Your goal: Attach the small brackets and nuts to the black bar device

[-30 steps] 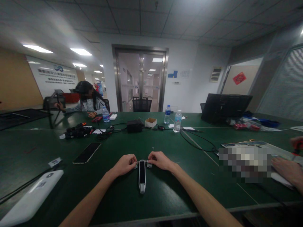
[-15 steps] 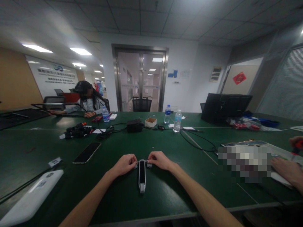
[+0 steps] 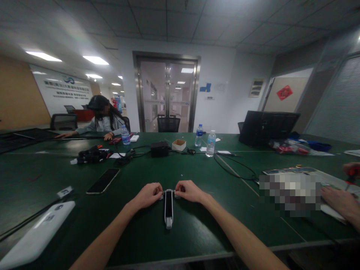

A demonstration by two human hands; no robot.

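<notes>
A slim white device with a long black screen (image 3: 168, 208), resembling a scanning pen, lies on the green table in front of me, its narrow tip towards me. At its far end, on the left side, my left hand (image 3: 149, 195) is closed in a pinch. My right hand (image 3: 190, 191) pinches at the opposite side of the same end. Small pale bits show under both sets of fingertips, too small to name. Beyond the hands lies a tiny light speck (image 3: 181, 175). A dark-screened phone (image 3: 103, 181) rests to the left of my left hand.
A white case (image 3: 39, 234) and cables lie at the left. Further back are a small open box (image 3: 179, 145), a black adapter (image 3: 159, 149) and water bottles (image 3: 210, 143). A co-worker's hand (image 3: 340, 202) is at the right; another person (image 3: 104, 120) sits across the table.
My hands and the device stay almost still. Across the table, the other person has lowered a dark frame flat, and that person's hands now lie lower on it.
</notes>
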